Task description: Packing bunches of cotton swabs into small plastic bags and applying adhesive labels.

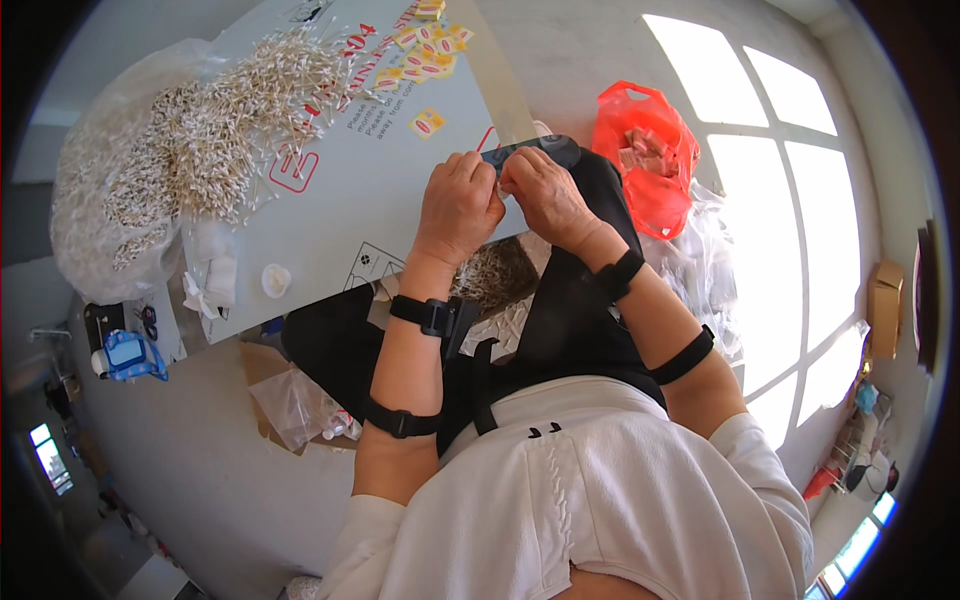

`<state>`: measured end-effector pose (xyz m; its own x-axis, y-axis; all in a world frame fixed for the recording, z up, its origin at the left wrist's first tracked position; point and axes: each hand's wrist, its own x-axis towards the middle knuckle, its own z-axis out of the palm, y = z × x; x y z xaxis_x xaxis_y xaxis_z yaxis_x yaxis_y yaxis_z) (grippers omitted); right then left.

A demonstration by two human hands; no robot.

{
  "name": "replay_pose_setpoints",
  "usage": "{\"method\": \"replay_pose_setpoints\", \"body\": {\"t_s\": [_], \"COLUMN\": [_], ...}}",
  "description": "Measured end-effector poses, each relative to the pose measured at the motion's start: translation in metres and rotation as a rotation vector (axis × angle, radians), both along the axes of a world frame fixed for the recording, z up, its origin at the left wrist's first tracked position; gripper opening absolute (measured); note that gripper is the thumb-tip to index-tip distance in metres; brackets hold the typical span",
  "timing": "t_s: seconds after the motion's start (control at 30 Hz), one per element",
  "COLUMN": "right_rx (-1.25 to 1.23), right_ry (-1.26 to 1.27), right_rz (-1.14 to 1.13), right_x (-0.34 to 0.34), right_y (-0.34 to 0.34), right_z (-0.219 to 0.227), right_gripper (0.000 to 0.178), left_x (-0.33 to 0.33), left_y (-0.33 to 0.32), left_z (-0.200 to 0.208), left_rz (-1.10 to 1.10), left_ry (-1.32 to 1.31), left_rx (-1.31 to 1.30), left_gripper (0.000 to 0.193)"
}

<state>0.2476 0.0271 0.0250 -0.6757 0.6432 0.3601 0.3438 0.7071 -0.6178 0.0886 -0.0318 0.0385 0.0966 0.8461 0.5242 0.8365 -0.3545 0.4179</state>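
hands, two, bare, met at the near edge of a flat pale grey cardboard sheet point(400, 190) laid across the lap as a work board. left hand point(458, 208): curled into a loose fist, fingertips pinching something small against the right hand; the item itself is hidden between the fingers, too small to name. right hand point(548, 198): fingers bent, pinched on the same small item, knuckles just beside a dark blue-grey flat oblong object point(530, 152) lying at the board's edge. black straps on both wrists and forearms.

stock on board: large heap of thin white cotton-tipped sticks point(240, 110) at the far left, spilling from a clear plastic bag point(100, 200); scatter of small yellow-and-red paper labels point(425, 50) at the far edge, one lone label point(427, 123) nearer the hands.

off board: red plastic bag point(645, 150) to the right, well apart.

handling note, as judgement: keep the pinch over the board so a dropped piece lands flat; work with fingertips only, wrists steady; avoid nudging the board, since the stick heap sits loose.
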Motion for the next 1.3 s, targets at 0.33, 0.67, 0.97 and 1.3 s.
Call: {"method": "replay_pose_setpoints", "body": {"t_s": [0.33,0.67,0.97,1.3], "right_rx": [-0.027,-0.131,-0.236,-0.272], "right_ry": [-0.025,0.058,0.213,0.244], "right_rz": [0.007,0.008,-0.025,-0.113], "right_x": [-0.001,0.002,0.001,0.002], "right_y": [0.000,-0.004,-0.006,-0.009], "right_z": [0.000,0.007,0.000,0.013], "right_gripper": [0.007,0.012,0.005,0.004], "left_x": [-0.027,-0.011,-0.006,-0.013], "left_y": [-0.019,-0.015,-0.016,-0.026], "left_z": [-0.005,-0.022,-0.033,0.007], "left_rz": [0.077,0.052,-0.019,0.048], "left_ry": [-0.019,-0.654,-0.905,-0.565], "left_rx": [-0.118,-0.369,-0.288,-0.175], "left_gripper": [0.017,0.020,0.025,0.013]}}
